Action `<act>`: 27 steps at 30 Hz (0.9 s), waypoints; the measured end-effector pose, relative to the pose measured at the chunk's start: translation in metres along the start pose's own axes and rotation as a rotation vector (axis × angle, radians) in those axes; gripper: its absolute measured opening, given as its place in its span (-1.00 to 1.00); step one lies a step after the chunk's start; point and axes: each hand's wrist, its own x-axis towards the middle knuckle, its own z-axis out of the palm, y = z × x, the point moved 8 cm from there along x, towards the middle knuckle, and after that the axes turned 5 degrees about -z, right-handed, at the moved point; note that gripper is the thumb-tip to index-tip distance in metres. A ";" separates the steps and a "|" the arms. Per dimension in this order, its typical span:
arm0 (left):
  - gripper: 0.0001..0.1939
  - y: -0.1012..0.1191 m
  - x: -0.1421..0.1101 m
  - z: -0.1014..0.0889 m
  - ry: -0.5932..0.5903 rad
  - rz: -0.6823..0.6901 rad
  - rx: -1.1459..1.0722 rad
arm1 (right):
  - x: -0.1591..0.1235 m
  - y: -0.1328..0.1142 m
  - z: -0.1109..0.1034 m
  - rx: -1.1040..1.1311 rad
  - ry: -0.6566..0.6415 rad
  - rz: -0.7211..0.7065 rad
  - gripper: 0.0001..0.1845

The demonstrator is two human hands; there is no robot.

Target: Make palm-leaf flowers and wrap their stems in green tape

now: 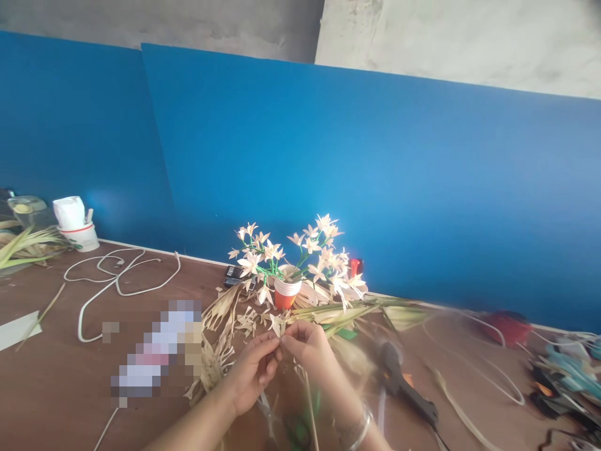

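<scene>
Brown bench (51,401) spreads beneath the person's forearms, strewn with dry plant scraps. Closest in, partly hidden below the wrists, lie scissors (268,416), and a thin straw-coloured stalk (308,407) runs up between the forearms; whether it joins the piece being held cannot be told. Just beyond, the left hand (256,368) and right hand (307,343) come together, thumb and forefinger of each drawn into a pinch at the foot of a small pale flower (277,324). On the left the other fingers curl loosely; on the right they are mostly turned from sight. The flower sits right where the fingertips meet, so neither of the hands is clearly nearer. Its long axis seems to point up and away from the person, tips outermost. It looks cream-coloured, thin and papery, with pointed ends flaring apart, though too small to count the petals. A dark glue gun (408,388) lies to the right, apart from the right forearm. Behind the flower, an orange-and-white paper cup (285,297) stands among the scraps, holding green stems with similar pale blooms (311,245). Farthest back rises a blue panel (328,156), bare wall (451,37) above it
</scene>
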 end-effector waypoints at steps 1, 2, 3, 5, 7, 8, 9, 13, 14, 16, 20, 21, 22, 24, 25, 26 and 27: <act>-0.77 0.000 0.000 0.000 -0.004 -0.004 -0.004 | 0.000 0.000 0.000 0.007 -0.001 -0.004 -0.88; -0.77 0.000 0.001 0.000 -0.007 -0.006 -0.009 | 0.000 -0.001 0.001 0.015 -0.002 -0.007 -0.88; -0.77 -0.001 0.001 0.000 -0.009 -0.008 -0.014 | 0.000 -0.001 0.001 0.020 0.000 -0.009 -0.88; -0.77 -0.001 0.001 -0.001 -0.010 -0.009 -0.022 | 0.000 0.000 0.000 0.030 0.002 0.006 -0.87; -0.78 -0.001 0.001 0.000 -0.016 -0.015 -0.014 | 0.000 0.000 0.000 0.053 -0.025 0.050 -0.88; -0.78 -0.001 0.001 0.000 -0.023 -0.020 -0.003 | -0.001 -0.001 0.001 0.072 -0.054 0.074 -0.89; -0.78 -0.001 0.000 0.001 -0.029 -0.024 0.009 | -0.002 -0.002 0.002 0.093 -0.081 0.094 -0.90; -0.77 0.001 0.000 0.003 -0.042 -0.020 0.044 | -0.007 -0.013 -0.003 0.136 -0.086 0.135 -0.87; -0.77 0.002 0.000 0.003 -0.042 -0.018 0.048 | -0.008 -0.014 -0.005 0.129 -0.059 0.141 -0.86; -0.77 0.002 0.000 0.003 -0.043 -0.019 0.053 | -0.008 -0.015 -0.009 0.100 -0.017 0.139 -0.82; -0.79 -0.001 0.000 0.003 -0.057 -0.039 0.064 | -0.005 -0.010 -0.009 0.076 0.001 0.125 -0.77; -0.79 -0.002 0.000 0.004 -0.060 -0.044 0.062 | -0.004 -0.008 -0.008 0.077 0.001 0.128 -0.78; -0.79 -0.003 0.000 0.004 -0.060 -0.049 0.056 | -0.003 -0.006 -0.008 0.079 0.006 0.134 -0.79; -0.78 -0.004 -0.001 0.003 -0.049 -0.056 0.038 | -0.003 -0.004 -0.009 0.082 0.018 0.148 -0.81; -0.78 -0.004 -0.001 0.003 -0.040 -0.059 0.034 | -0.003 -0.003 -0.009 0.085 0.021 0.155 -0.81; -0.77 -0.004 -0.001 0.003 -0.034 -0.063 0.031 | -0.004 -0.003 -0.009 0.090 0.026 0.159 -0.82; -0.77 -0.004 -0.002 0.003 -0.029 -0.066 0.029 | -0.004 -0.003 -0.009 0.093 0.028 0.159 -0.82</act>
